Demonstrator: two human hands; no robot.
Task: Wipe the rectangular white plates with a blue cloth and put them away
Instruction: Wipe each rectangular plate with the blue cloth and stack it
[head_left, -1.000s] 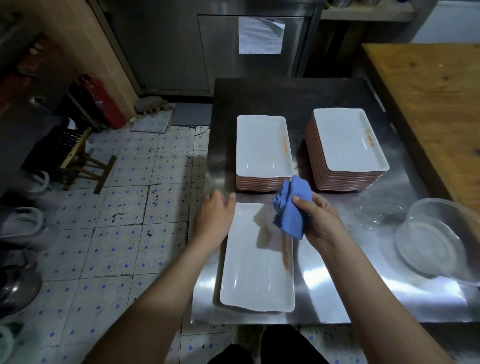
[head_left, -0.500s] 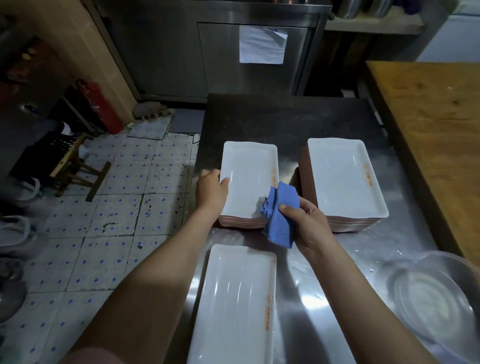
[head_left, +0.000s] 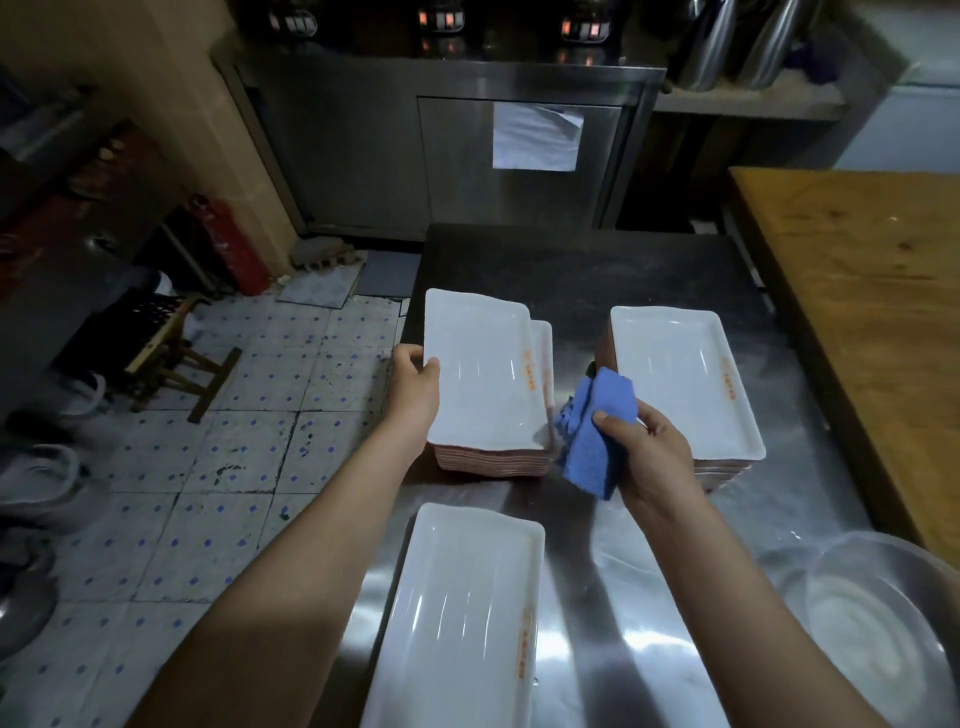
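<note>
Plate (head_left: 478, 374), rectangular, white, topmost on left stack (head_left: 493, 461), sitting askew; left grip (head_left: 413, 389) pinches its left edge, thumb over the rim. Blue cloth (head_left: 597, 441) bunched in the clenched right grip (head_left: 657, 447), between left stack and right stack (head_left: 685, 379). Single plate (head_left: 457, 623) nearer on steel counter (head_left: 623, 613).

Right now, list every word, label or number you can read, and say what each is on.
Nothing can be read.
Left stack's top plate: orange print along its right rim, too blurred.
Right stack's top plate: orange print, too blurred.
Near plate: orange print, too blurred.
Paper sheet on the cabinet door: no text visible.
</note>
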